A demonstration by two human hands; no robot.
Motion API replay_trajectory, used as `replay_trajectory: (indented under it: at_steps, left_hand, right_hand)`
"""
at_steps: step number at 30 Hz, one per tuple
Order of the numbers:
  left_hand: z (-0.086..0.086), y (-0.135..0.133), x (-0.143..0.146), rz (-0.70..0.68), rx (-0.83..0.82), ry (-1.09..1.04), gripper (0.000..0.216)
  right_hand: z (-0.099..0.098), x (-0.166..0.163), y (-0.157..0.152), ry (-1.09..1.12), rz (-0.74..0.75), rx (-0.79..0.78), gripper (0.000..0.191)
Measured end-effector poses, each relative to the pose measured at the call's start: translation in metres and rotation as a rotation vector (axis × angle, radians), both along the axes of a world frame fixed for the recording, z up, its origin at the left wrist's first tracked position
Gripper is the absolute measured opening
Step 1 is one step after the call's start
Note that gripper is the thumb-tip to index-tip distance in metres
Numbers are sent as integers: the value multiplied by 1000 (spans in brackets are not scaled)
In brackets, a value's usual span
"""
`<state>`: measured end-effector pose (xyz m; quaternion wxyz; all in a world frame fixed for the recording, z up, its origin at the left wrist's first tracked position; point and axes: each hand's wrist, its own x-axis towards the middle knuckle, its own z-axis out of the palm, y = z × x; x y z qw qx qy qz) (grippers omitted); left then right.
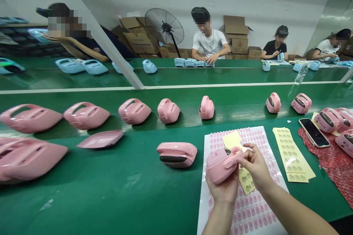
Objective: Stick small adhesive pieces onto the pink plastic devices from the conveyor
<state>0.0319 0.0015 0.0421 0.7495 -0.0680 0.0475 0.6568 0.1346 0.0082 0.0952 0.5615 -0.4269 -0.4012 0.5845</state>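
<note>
Pink casing (220, 163) | L hand (224, 189) grips underside, fingers hidden | R hand (255, 165) pinches sth tiny, unclear

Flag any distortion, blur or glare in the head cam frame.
Head view: wide-angle stretch smears the pink shells at the left edge; the centre is sharp on the left hand, right hand and held pink shell; soft overhead sheen on the green belt; shadows faint.
</note>
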Motion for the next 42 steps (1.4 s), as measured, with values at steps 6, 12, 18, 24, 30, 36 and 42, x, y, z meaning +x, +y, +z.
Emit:
replay_trajectory:
  at_steps: [6, 12, 18, 24, 30, 36, 42]
  left_hand:
    - [14, -7, 6, 70, -59, 33, 36]
    - [16, -12, 7, 103, -74, 77, 43]
    - [16, -14, 8, 118, -113, 77, 48]
    - [15, -17, 7, 49, -167, 17, 42]
    - [16, -18, 5, -29, 2, 20, 36]
    - [25, -22, 6, -57, 18, 12, 35]
    - [25, -21, 2, 7, -89, 91, 39]
  right_hand:
    - [3, -8, -8, -54, 19, -30, 49]
    - [6, -5, -10, -152, 44, 28, 50]
    - [3, -9, -18, -505, -148, 252, 35]
    - [5, -1, -19, -1036, -220, 568, 31]
    - [20, 24, -7, -951, -58, 337, 40]
    - [22, 21, -28, -774, -14, 683, 35]
    - [14, 22, -39, -968, 78, 868, 45]
